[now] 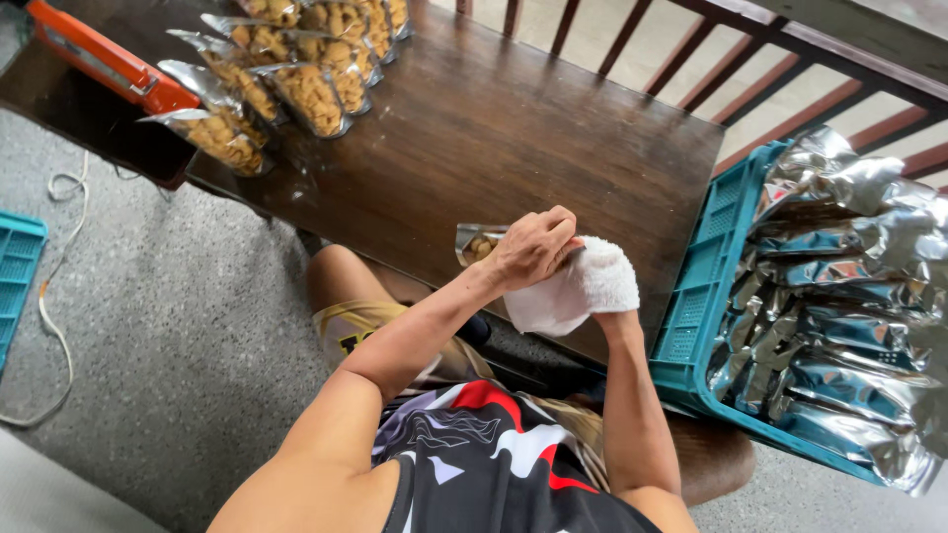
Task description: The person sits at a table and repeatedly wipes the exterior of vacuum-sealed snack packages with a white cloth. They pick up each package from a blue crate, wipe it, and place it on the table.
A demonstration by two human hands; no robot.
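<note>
My left hand [533, 247] grips the top of a small silver pouch [474, 243] with golden snacks showing through its clear front, at the near edge of the dark wooden table [494, 138]. My right hand is wrapped inside a white cloth [578, 288] and presses against the pouch right beside my left hand; its fingers are hidden by the cloth.
Several filled snack pouches [286, 69] lie in rows at the table's far left, next to an orange-handled sealer [99, 59]. A teal crate [706, 296] full of silver pouches [839, 296] stands to my right. Another teal crate [15, 276] sits on the grey floor at left, by a white cord.
</note>
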